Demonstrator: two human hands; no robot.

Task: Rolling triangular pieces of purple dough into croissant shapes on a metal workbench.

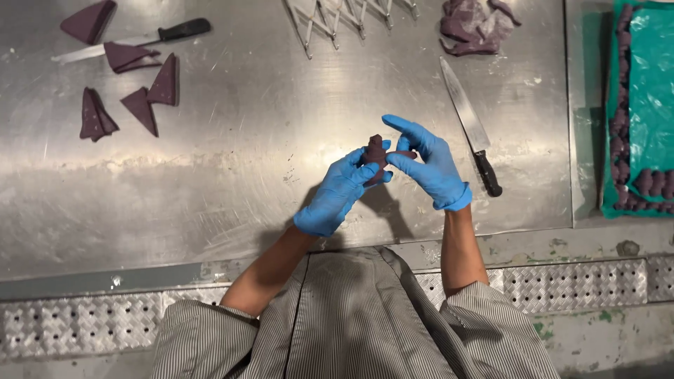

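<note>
Hands: left hand [342,191] and right hand [430,165], both in blue gloves, close together above the table [281,182], fingers pinched on one dark purple dough piece [377,152] at mid-scene.
Triangles: five purple dough triangles [149,98], far left.
Knives: two; one [133,41] far left, one [470,126] right of the hands.
Scraps: one purple heap [474,28], far.
Tray: one green tray [649,91], far right, with shaped pieces along its edges.

A small dark purple dough piece [377,151], rolled up, stands upright above the steel table.
</note>
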